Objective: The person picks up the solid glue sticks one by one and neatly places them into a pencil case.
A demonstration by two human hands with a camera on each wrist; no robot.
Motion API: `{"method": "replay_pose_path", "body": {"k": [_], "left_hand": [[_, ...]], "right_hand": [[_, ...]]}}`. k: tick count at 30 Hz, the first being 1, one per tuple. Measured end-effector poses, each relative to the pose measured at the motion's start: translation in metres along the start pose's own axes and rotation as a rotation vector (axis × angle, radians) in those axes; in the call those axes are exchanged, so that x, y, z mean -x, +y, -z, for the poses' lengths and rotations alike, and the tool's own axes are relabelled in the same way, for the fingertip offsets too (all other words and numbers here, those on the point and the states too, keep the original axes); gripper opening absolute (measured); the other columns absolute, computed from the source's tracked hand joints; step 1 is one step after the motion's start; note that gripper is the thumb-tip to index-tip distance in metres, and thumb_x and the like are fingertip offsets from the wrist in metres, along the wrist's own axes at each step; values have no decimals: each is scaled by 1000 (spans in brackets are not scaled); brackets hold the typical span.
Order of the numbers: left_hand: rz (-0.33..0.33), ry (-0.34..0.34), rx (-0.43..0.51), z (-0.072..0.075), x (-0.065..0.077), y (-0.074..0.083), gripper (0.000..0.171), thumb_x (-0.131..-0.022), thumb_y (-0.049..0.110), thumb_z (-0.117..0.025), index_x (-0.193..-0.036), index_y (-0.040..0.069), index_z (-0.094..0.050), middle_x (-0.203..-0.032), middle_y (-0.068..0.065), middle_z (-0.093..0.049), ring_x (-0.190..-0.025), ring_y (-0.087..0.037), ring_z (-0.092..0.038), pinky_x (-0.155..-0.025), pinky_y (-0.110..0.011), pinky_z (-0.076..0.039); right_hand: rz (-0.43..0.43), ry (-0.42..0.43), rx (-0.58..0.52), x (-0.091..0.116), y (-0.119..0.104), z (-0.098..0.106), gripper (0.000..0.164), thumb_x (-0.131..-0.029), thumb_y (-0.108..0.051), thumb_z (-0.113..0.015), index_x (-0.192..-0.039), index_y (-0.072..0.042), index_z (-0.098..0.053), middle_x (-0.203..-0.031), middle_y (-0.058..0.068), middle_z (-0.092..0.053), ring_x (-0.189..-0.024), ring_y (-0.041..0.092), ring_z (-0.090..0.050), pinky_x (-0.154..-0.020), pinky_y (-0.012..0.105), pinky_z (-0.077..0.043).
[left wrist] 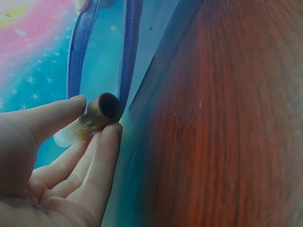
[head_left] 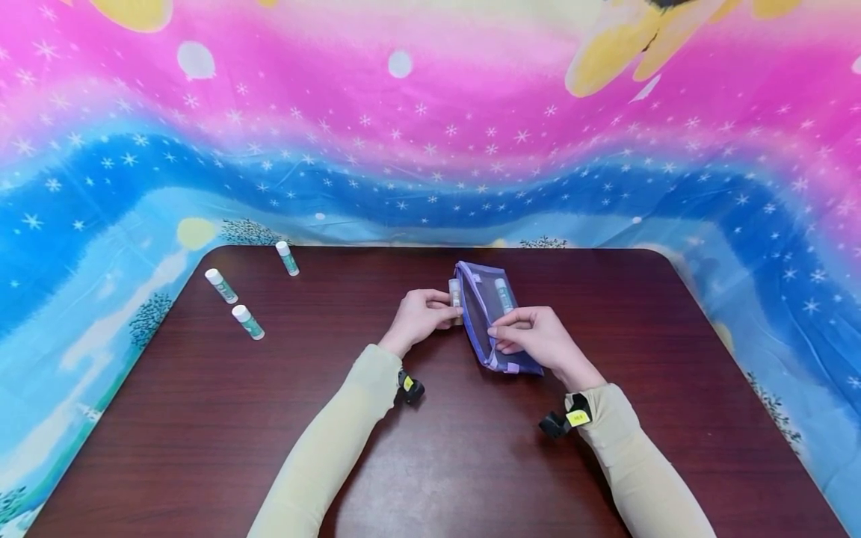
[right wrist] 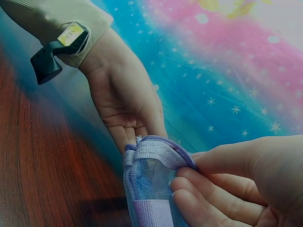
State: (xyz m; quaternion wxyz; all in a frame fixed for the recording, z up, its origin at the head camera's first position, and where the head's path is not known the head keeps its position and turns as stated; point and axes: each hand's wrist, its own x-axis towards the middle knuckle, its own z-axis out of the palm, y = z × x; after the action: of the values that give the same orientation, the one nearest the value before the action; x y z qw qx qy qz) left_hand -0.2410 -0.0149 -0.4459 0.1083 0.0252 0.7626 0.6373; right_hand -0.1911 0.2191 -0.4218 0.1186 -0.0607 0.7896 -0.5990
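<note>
My left hand (head_left: 420,317) pinches a small gold-brown tube (left wrist: 92,119) with a translucent cap between thumb and fingertips; its dark hollow end faces the left wrist camera. In the head view, the tube stands upright right at the left edge of a purple mesh zipper pouch (head_left: 476,321). The pouch's mouth gapes between its two zipper edges. With thumb and fingers, my right hand (head_left: 534,336) grips the pouch's near zipper edge (right wrist: 182,153). A teal-labelled tube (head_left: 503,294) shows through the mesh, inside the pouch.
On the left of the dark wooden table (head_left: 417,448) lie three white-capped tubes with teal labels, the far tube (head_left: 287,258), the left tube (head_left: 221,286) and the near tube (head_left: 248,322). A colourful printed cloth (head_left: 377,149) hangs behind the table and along its sides.
</note>
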Motion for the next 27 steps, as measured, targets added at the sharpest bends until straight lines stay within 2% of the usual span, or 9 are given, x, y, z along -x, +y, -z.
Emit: {"method": "replay_pose_path", "body": {"k": [14, 27], "left_hand": [[25, -15, 34, -3, -6, 1, 36, -87, 12, -84, -116, -5, -71, -92, -13, -76, -74, -22, -74, -71, -32, -62], [32, -23, 92, -5, -9, 0, 35, -87, 9, -82, -117, -7, -70, -92, -14, -76, -77, -25, -75, -71, -32, -62]], "right_hand": [[-4, 7, 4, 0, -1, 0, 27, -90, -13, -80, -106, 9, -74, -88, 17, -75, -73, 27, -74, -71, 37, -62], [-1, 3, 7, 1, -1, 0, 26, -91, -13, -79, -105, 8, -74, -88, 17, -75, -73, 27, -73, -71, 37, -62]]}}
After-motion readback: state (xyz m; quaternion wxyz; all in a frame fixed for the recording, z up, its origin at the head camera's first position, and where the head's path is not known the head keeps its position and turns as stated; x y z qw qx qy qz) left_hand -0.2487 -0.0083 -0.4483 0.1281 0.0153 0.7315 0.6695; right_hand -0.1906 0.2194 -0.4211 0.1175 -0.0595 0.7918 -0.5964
